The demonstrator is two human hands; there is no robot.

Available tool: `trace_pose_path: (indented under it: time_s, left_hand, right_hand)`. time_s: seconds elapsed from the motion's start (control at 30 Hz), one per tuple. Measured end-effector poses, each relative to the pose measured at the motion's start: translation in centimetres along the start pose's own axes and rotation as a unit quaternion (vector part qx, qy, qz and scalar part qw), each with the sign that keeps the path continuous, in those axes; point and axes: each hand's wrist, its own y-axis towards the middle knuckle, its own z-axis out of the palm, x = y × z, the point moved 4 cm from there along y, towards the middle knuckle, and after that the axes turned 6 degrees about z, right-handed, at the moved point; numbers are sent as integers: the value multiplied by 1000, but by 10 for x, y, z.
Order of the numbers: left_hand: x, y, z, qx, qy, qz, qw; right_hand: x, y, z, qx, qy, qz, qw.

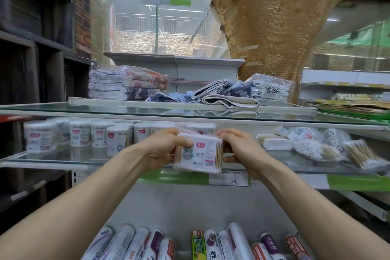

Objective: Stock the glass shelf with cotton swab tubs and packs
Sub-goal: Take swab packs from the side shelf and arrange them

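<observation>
A flat stack of cotton swab packs (200, 154) with wooden sticks and a white label is held upright between both hands, just above the front edge of the glass shelf (63, 159). My left hand (162, 150) grips its left side, thumb across the front. My right hand (236, 148) grips its right side. Several white cotton swab tubs (99, 135) stand in rows on the left half of the shelf. Loose swab packs and bags (316, 145) lie in a heap on the right half.
An upper glass shelf (168, 114) overhangs close above, carrying folded towels (126, 85) and bagged cloths (272, 89). Below, rolls of cling film and bags (200, 243) fill a lower shelf. Dark wooden shelving (31, 69) stands at the left.
</observation>
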Motion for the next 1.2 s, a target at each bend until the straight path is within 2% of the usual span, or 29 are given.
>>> trace_pose_path:
  time_s: [0.07,0.13,0.2,0.4,0.53,0.7,0.8,0.93,1.07,1.2]
  left_hand:
    - [0,4,1,-17,-22,6,1000]
    - [-1,10,2,-31,-40,8,999]
    - [0,15,2,-33,-28,5,999]
    - [-4,26,0,-18,138,-9,990]
    - [-1,38,7,-45,156,22,986]
    - [11,49,21,-43,282,29,958]
    - [17,54,27,-27,366,12,930]
    - [17,64,28,-46,467,-7,883]
    - [13,71,26,-73,566,0,821]
    - [12,78,22,-83,628,-17,774]
  right_hand:
    - [-2,1,-3,26,-27,10,999]
    - [-4,0,-5,52,-121,19,991]
    - [-5,1,-5,57,-164,14,985]
    - [-12,13,-9,-2,-114,-6,993]
    - [-14,25,-15,-33,-172,-17,984]
    - [-29,39,-21,-63,-241,6,969]
    - [-38,46,-22,-69,-275,23,959]
    - [-38,55,-21,-62,-341,26,938]
    - [-37,65,-18,-43,-358,40,932]
    - [-35,78,-12,-30,-363,37,931]
